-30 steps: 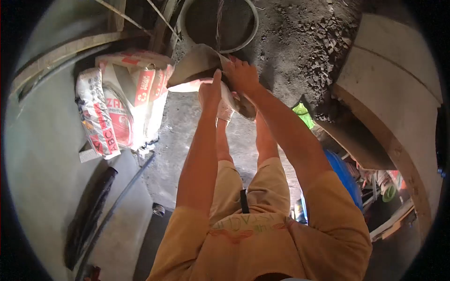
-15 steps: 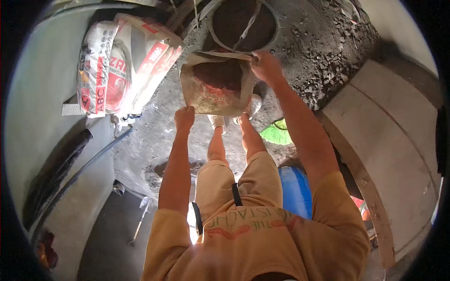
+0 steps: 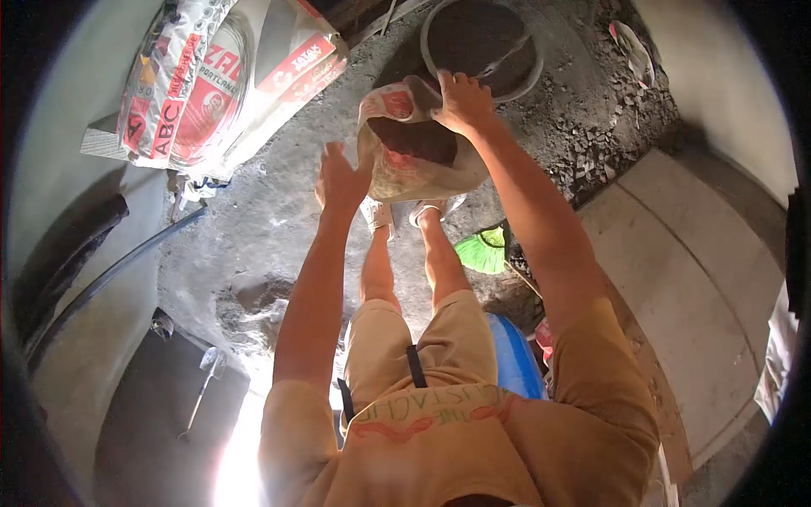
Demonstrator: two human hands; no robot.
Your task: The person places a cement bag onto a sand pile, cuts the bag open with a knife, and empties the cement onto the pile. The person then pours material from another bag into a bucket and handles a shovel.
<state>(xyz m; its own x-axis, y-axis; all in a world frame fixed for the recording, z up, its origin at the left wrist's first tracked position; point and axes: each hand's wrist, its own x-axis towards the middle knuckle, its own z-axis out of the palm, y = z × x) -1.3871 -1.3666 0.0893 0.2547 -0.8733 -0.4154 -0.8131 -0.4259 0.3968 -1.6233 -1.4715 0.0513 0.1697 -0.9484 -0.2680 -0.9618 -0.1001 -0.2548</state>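
Observation:
A pale woven sack with red print stands with its mouth gaping in front of my feet; its inside looks dark. My left hand is against the sack's left side, fingers stretched out and not gripping the rim. At the upper right of the mouth is my right hand, its fingers spread, near or touching the rim. Just beyond the sack sits a round tub with dark contents.
Cement bags stand at the left. Rubble lies at the right, beside a large leaning board. A green broom head and a blue container are near my legs. A hose runs along the left wall.
Both hands have loosened from the sack's rim, where they were holding it stretched wide. The sack's mouth has partly folded in, and the view has shifted.

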